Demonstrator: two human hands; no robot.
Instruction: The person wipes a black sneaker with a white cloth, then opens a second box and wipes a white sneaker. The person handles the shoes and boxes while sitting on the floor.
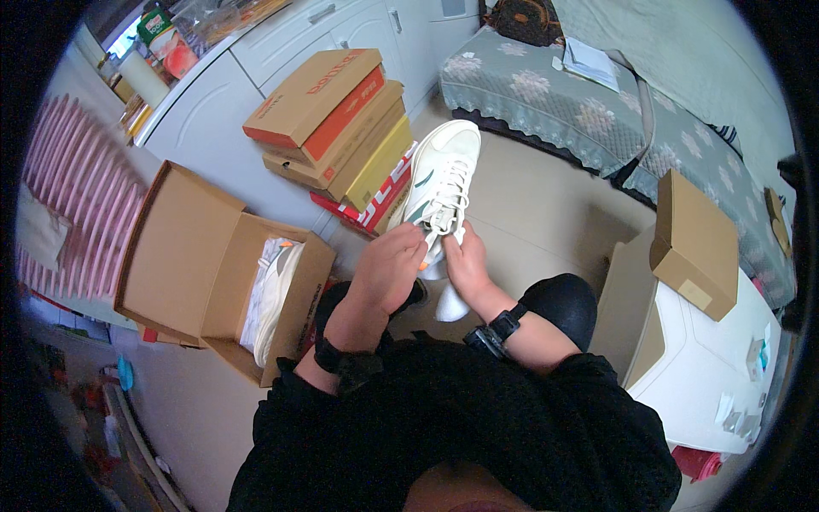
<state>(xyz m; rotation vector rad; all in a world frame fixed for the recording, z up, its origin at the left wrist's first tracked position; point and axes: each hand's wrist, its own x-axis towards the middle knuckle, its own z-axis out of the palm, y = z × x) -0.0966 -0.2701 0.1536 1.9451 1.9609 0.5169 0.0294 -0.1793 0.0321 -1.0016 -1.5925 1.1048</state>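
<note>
A white sneaker (446,173) with dark green side marks points its toe away from me, in front of my body. My left hand (391,264) grips it at the collar, near the lower end of the laces. On the other side of the heel end, my right hand (468,264) is closed around the shoe. White laces (451,203) cross the tongue, with loose loops close to my fingers. The exact finger grip is partly hidden. To my left stands an open cardboard shoebox (313,259), where a second white sneaker (279,307) lies beside pale paper (256,304).
Several stacked shoeboxes (320,96) stand against white cabinets (198,102). A closed cardboard box (700,249) rests on a white table (691,358) at right. A bed with a floral cover (550,83) is at the back. Pink racks (83,205) stand left.
</note>
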